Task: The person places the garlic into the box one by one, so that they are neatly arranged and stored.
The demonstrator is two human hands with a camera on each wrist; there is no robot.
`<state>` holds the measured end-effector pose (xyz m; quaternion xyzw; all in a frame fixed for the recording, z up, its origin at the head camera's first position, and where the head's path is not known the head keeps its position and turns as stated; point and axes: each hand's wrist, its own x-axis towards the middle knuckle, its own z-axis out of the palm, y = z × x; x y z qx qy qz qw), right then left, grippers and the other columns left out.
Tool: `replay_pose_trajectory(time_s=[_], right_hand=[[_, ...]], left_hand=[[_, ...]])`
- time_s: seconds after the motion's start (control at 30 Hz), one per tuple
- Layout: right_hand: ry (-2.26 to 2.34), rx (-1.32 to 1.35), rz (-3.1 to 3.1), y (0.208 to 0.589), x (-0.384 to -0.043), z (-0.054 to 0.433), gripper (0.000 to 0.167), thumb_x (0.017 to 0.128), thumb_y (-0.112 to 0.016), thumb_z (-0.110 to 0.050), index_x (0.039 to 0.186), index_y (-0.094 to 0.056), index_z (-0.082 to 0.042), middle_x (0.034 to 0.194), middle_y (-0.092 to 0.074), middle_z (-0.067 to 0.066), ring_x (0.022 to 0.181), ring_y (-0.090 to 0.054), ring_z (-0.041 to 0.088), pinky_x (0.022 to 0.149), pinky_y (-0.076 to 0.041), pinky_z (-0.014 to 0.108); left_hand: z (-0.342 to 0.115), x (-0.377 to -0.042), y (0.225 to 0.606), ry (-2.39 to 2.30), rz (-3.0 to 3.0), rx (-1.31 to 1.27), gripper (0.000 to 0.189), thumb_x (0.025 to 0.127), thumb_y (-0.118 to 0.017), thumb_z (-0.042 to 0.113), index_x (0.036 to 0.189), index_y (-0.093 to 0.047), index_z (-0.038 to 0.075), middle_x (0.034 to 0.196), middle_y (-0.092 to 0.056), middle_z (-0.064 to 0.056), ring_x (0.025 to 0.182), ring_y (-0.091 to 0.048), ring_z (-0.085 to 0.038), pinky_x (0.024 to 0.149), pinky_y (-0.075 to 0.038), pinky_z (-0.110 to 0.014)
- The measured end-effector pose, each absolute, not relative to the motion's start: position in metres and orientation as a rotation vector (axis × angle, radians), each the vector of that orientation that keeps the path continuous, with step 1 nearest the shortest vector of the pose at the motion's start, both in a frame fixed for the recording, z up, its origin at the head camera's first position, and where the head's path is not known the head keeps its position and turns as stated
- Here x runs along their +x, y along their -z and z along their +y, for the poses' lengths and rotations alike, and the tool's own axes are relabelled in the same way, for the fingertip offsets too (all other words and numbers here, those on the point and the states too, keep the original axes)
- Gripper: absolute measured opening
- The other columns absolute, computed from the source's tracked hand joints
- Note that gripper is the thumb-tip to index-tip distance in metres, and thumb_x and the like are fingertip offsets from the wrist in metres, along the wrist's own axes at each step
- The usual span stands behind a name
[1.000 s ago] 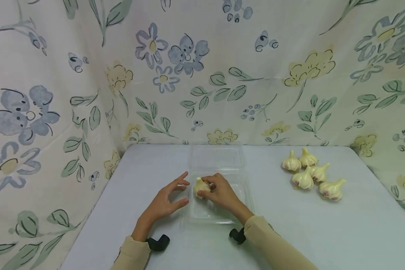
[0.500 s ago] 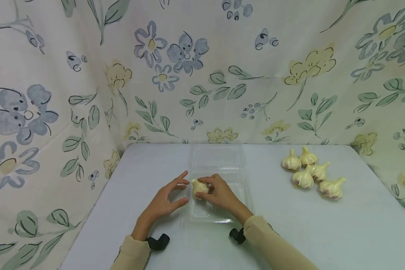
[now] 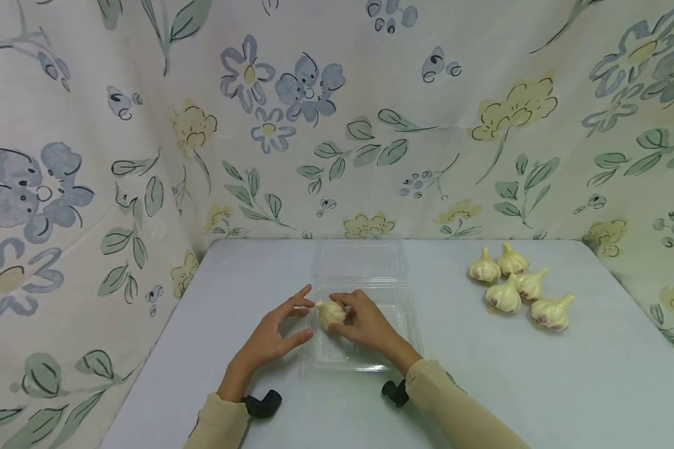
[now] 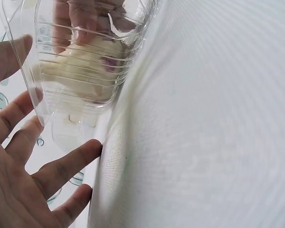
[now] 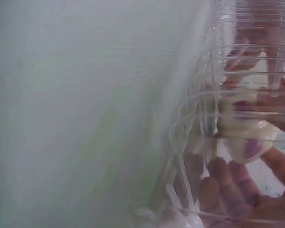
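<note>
Inside the left part of the clear plastic clamshell container [image 3: 395, 321], a garlic bulb [image 3: 330, 316] leans with its stem to the left. My right hand [image 3: 367, 323] grips it between thumb and fingers. At the container's left side, my left hand [image 3: 275, 337] has its fingers spread, and some fingertips touch the rim in the left wrist view. Through the ribbed clear wall there, the bulb [image 4: 85, 71] shows pale with a purple patch. In the right wrist view the same bulb [image 5: 249, 142] is partly hidden by the wall's glare and my fingers.
Several garlic bulbs [image 3: 517, 287] lie grouped at the table's back right. The container's lid [image 3: 361, 262] lies folded open toward the back. A white cloth covers the table [image 3: 247, 268]. Floral fabric [image 3: 371, 156] hangs behind and on the left.
The garlic bulb has shifted slightly left in my right hand, and its stem has tipped from upright to the left. My left hand has stayed in place.
</note>
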<state>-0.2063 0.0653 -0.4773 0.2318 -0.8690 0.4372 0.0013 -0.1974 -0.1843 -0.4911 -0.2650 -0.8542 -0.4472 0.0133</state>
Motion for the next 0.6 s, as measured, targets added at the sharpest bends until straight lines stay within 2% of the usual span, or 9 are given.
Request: replay_pose_trajectory(time_s=[0.27, 0.47, 0.6], right_hand=[[-1.386, 0.695, -2.720, 0.4779, -0.2067, 0.0661, 0.059, 0.084, -0.085, -0.022, 0.136, -0.063, -0.007, 0.103, -0.060, 0.008, 0.088, -0.065, 0.021, 0.076, -0.051, 0.025], [-1.383, 0.691, -2.721, 0.4763, -0.2062, 0.0671, 0.060, 0.083, -0.086, -0.024, 0.136, -0.064, -0.008, 0.105, -0.061, 0.009, 0.089, -0.065, 0.021, 0.075, -0.049, 0.024], [-1.366, 0.696, -2.725, 0.4753, -0.2059, 0.0673, 0.060, 0.082, -0.086, -0.025, 0.136, -0.065, -0.009, 0.104, -0.061, 0.009, 0.088, -0.065, 0.021, 0.074, -0.049, 0.023]], left_hand=[[-0.1835, -0.1951, 0.4902, 1.400, -2.682, -0.804, 0.053, 0.093, -0.075, 0.025, 0.142, -0.054, 0.028, 0.162, -0.042, 0.000, 0.127, -0.064, -0.024, 0.113, -0.034, -0.068], [-0.1842, -0.1926, 0.4902, 1.416, -2.672, -0.816, 0.048, 0.093, -0.074, 0.024, 0.137, -0.056, 0.028, 0.167, -0.032, 0.008, 0.126, -0.065, -0.025, 0.112, -0.034, -0.069], [-0.1842, -0.1923, 0.4898, 1.420, -2.671, -0.816, 0.048, 0.093, -0.074, 0.023, 0.137, -0.056, 0.030, 0.167, -0.032, 0.008, 0.126, -0.065, -0.025, 0.112, -0.033, -0.070]])
